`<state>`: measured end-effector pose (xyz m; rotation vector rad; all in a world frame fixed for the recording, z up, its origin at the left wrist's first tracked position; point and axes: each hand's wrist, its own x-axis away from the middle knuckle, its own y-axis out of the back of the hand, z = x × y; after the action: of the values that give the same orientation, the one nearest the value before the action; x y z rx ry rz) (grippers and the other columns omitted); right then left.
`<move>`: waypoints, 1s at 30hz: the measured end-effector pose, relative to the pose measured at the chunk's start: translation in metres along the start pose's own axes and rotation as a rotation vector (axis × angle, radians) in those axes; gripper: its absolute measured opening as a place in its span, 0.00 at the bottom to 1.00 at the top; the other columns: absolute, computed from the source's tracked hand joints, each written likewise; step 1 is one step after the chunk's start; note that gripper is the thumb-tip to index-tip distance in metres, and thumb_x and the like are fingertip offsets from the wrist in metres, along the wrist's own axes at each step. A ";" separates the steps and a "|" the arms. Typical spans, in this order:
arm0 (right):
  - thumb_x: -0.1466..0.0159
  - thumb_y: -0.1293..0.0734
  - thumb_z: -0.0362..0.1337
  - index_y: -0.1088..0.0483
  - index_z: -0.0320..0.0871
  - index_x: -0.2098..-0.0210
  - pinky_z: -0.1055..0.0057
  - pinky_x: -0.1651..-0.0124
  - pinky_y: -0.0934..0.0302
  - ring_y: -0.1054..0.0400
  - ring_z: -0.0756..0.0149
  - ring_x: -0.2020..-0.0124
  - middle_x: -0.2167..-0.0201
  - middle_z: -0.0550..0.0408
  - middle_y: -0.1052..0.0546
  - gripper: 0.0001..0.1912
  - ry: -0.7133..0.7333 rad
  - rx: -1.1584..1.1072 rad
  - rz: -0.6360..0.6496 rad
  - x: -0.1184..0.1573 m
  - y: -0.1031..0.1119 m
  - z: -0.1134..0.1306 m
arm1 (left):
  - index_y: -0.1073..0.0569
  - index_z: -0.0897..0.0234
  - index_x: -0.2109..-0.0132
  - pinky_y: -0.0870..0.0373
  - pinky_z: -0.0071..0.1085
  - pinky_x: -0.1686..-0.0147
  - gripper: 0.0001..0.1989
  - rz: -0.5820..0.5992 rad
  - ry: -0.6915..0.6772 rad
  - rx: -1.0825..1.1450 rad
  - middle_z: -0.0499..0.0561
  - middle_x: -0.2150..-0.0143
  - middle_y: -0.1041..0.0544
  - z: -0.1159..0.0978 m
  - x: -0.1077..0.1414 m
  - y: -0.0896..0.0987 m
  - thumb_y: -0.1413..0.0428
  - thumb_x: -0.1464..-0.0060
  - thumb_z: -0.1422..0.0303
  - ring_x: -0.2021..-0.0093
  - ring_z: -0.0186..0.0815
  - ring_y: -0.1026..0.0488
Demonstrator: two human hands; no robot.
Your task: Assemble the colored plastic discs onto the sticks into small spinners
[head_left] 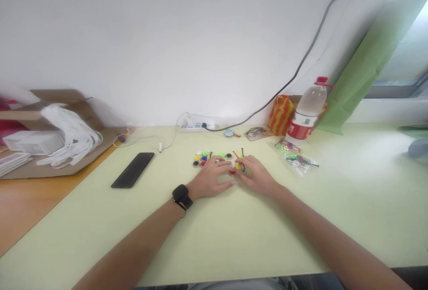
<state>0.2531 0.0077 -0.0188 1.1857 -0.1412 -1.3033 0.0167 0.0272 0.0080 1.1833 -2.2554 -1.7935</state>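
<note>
Both my hands rest low over a cluster of small coloured round pieces in the middle of the table. My left hand [210, 177], with a black watch [181, 195] at its wrist, has its fingers stretched out and thumb apart. Its fingertips reach a red round piece [232, 171]. On the other side, my right hand [256, 174] bends its fingers near a yellow round piece [238, 166]; whether it grips anything is hidden. Black [195, 164] and blue [204, 158] round pieces lie left of my left hand. Thin coloured sticks [243, 151] stick out beyond my right fingers.
A black phone [133, 170] lies at the left. Clear bags of coloured parts [297, 163] lie to the right, before a large bottle [307, 109] and a striped bag [280, 115]. A power strip [197, 125] runs along the wall. An open cardboard box [80, 147] stands far left.
</note>
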 end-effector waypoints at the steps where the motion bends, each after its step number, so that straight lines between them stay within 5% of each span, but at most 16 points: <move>1: 0.32 0.35 0.38 0.30 0.46 0.47 0.55 0.45 0.36 0.30 0.53 0.49 0.52 0.47 0.21 0.14 0.012 -0.007 0.019 0.000 0.001 0.003 | 0.22 0.52 0.48 0.36 0.49 0.38 0.14 -0.016 -0.003 -0.005 0.50 0.43 0.22 0.002 0.000 -0.001 0.39 0.40 0.60 0.39 0.47 0.34; 8: 0.32 0.35 0.38 0.25 0.46 0.53 0.53 0.43 0.38 0.32 0.51 0.45 0.51 0.46 0.21 0.10 -0.022 0.149 0.096 -0.001 0.004 0.001 | 0.20 0.56 0.57 0.32 0.47 0.43 0.06 -0.145 0.023 -0.100 0.52 0.54 0.19 0.015 -0.003 -0.005 0.42 0.38 0.66 0.48 0.44 0.28; 13: 0.33 0.33 0.42 0.32 0.48 0.38 0.45 0.34 0.46 0.43 0.46 0.33 0.38 0.48 0.27 0.24 -0.028 0.204 0.111 0.000 0.006 -0.011 | 0.20 0.56 0.57 0.32 0.46 0.43 0.06 -0.123 0.010 -0.079 0.51 0.55 0.20 0.014 -0.002 -0.003 0.42 0.37 0.66 0.49 0.43 0.28; 20: 0.31 0.35 0.41 0.29 0.45 0.44 0.54 0.43 0.37 0.32 0.51 0.46 0.50 0.46 0.22 0.18 -0.184 0.227 0.020 -0.001 0.017 -0.034 | 0.22 0.53 0.46 0.35 0.48 0.40 0.13 -0.139 0.009 -0.119 0.53 0.46 0.23 0.015 0.000 0.000 0.41 0.38 0.63 0.42 0.46 0.33; 24: 0.30 0.38 0.35 0.26 0.46 0.50 0.58 0.47 0.37 0.31 0.54 0.51 0.54 0.47 0.23 0.13 -0.148 0.248 0.101 -0.002 0.009 -0.036 | 0.22 0.54 0.46 0.35 0.49 0.40 0.14 -0.101 0.006 -0.128 0.54 0.44 0.23 0.018 0.001 -0.002 0.41 0.39 0.63 0.41 0.48 0.33; 30: 0.33 0.39 0.29 0.26 0.45 0.61 0.65 0.58 0.37 0.29 0.59 0.59 0.62 0.50 0.23 0.10 -0.247 0.187 0.035 -0.002 0.002 -0.039 | 0.21 0.53 0.48 0.34 0.48 0.41 0.12 -0.111 0.007 -0.117 0.53 0.48 0.22 0.019 0.000 -0.005 0.42 0.38 0.63 0.42 0.46 0.32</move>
<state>0.2794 0.0318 -0.0337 1.1692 -0.4696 -1.4257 0.0109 0.0424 -0.0027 1.3151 -2.0864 -1.9262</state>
